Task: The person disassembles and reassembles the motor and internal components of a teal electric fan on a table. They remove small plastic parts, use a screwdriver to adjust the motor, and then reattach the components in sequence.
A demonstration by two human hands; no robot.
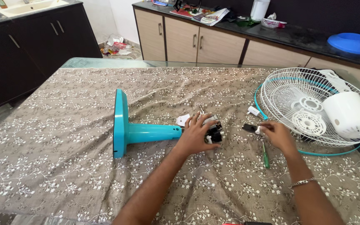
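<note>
green screwdriver (265, 155) on the desk (63, 158) just right of the fan stand, left hand (196, 135) closed over the switch block (213, 130) at the teal fan stand (140, 133) top, right hand (273, 132) pinching a small white part (258, 130) right of the stand, white fan grille (313, 106) beyond

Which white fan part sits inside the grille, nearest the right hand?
The small round white hub disc lying in the wire grille, closest to the right hand. The big white motor cover sits farther right; another disc lies farther back.
</note>
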